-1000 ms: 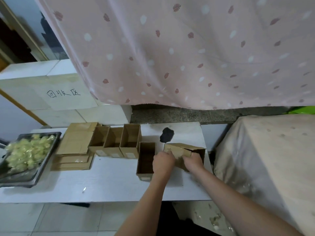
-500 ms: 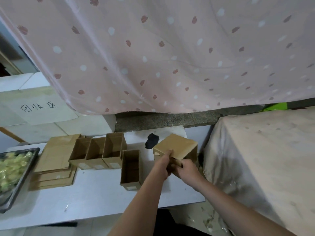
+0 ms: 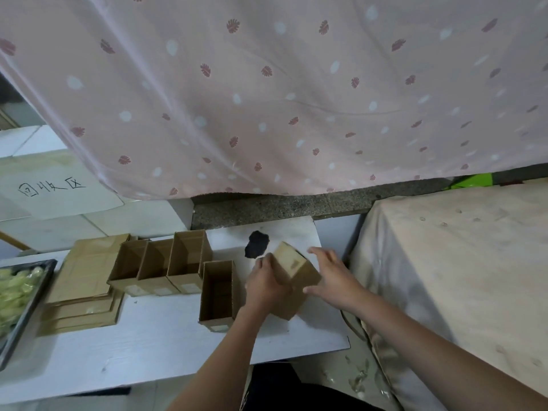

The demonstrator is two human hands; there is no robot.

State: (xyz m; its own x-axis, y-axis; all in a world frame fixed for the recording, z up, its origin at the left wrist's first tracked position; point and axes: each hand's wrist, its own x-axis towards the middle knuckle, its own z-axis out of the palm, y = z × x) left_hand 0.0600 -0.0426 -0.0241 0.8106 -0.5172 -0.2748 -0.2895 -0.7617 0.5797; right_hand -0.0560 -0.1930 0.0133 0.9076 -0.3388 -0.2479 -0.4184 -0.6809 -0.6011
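A small brown cardboard box (image 3: 293, 265) stands tilted on the white table (image 3: 148, 348), near its right end. My left hand (image 3: 265, 284) grips the box's left side with curled fingers. My right hand (image 3: 332, 275) is on the box's right side with fingers spread and fairly straight, thumb under the lower corner. An open, empty box (image 3: 218, 292) stands just left of my left hand. Three more open boxes (image 3: 161, 264) stand side by side in a row behind it.
A stack of flat cardboard blanks (image 3: 86, 277) lies left of the row. A metal tray (image 3: 37, 295) of pale yellow pieces sits at the far left. A black stain (image 3: 256, 244) marks the table. A cloth-covered surface (image 3: 459, 262) fills the right; a pink curtain (image 3: 267, 84) hangs behind.
The box has been turned from a raised, flap-up pose to a tilted stand on the table. My right hand has opened and shifted to its right side. The view moved closer.
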